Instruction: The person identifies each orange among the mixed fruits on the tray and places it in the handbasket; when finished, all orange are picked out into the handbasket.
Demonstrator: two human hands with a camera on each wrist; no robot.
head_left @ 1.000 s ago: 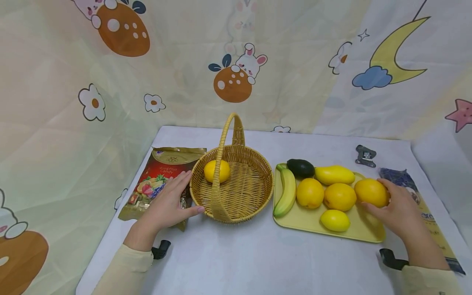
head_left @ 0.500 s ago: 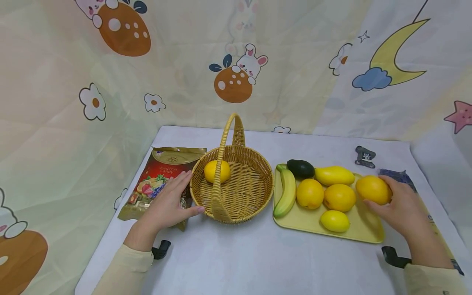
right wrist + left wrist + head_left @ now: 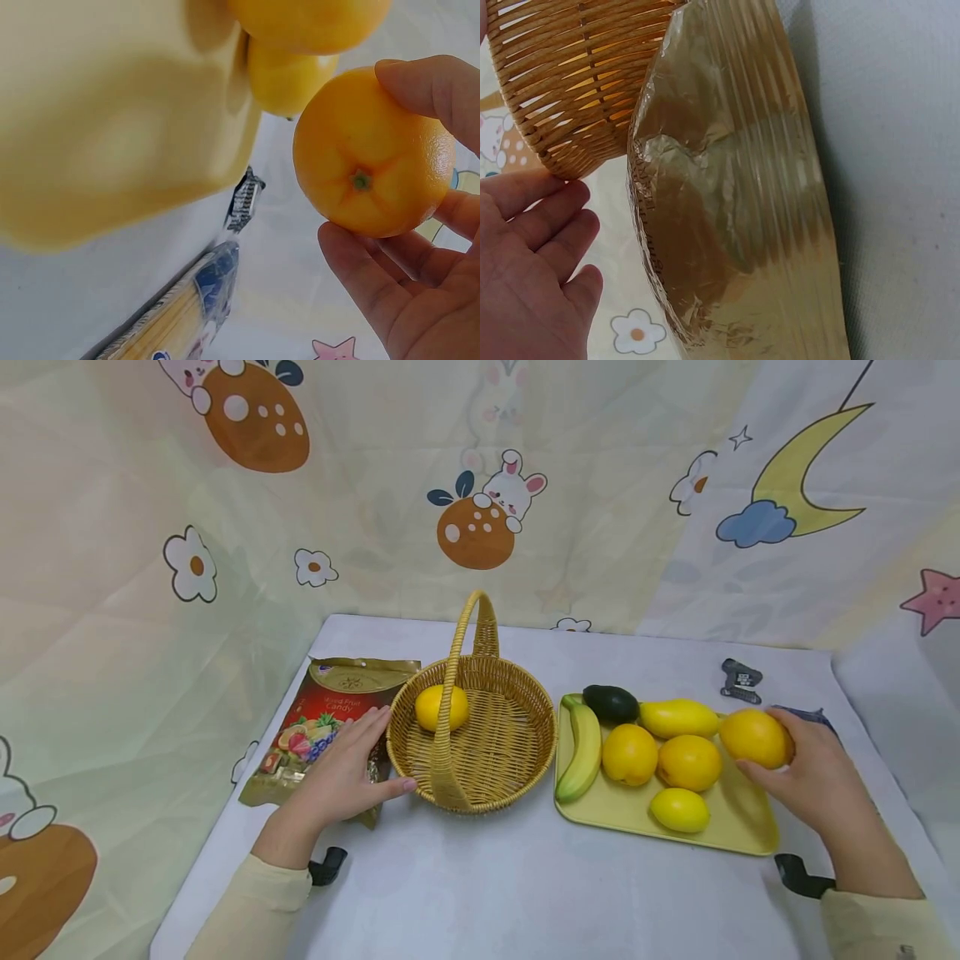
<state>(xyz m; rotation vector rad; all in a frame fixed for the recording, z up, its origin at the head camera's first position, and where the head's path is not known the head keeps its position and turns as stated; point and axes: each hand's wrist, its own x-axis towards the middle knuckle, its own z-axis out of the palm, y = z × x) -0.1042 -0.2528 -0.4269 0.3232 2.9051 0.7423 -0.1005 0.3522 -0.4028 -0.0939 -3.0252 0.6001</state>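
My right hand point(image 3: 821, 772) holds an orange point(image 3: 756, 739) between thumb and fingers, just above the right end of the yellow tray point(image 3: 738, 827). In the right wrist view the orange point(image 3: 371, 161) shows its green stem spot and hangs apart from the tray. Beside the wicker basket point(image 3: 498, 760), my left hand point(image 3: 345, 777) touches the rim with its extended fingers and thumb. One yellow-orange fruit point(image 3: 441, 708) lies in the basket, partly behind the handle. On the tray are two more oranges point(image 3: 628, 754), a lemon point(image 3: 679, 811), a banana point(image 3: 581, 752) and a long yellow fruit point(image 3: 678, 718).
A dark avocado-like fruit point(image 3: 611, 704) sits at the tray's back edge. The candy bag point(image 3: 322, 718) lies left of the basket, partly under my left hand. A small dark object point(image 3: 741, 681) is behind the tray. Another package point(image 3: 180, 307) lies to the tray's right.
My right hand has raised the orange slightly off the tray, then shifted a little left with it. The left hand and basket have stayed in place.
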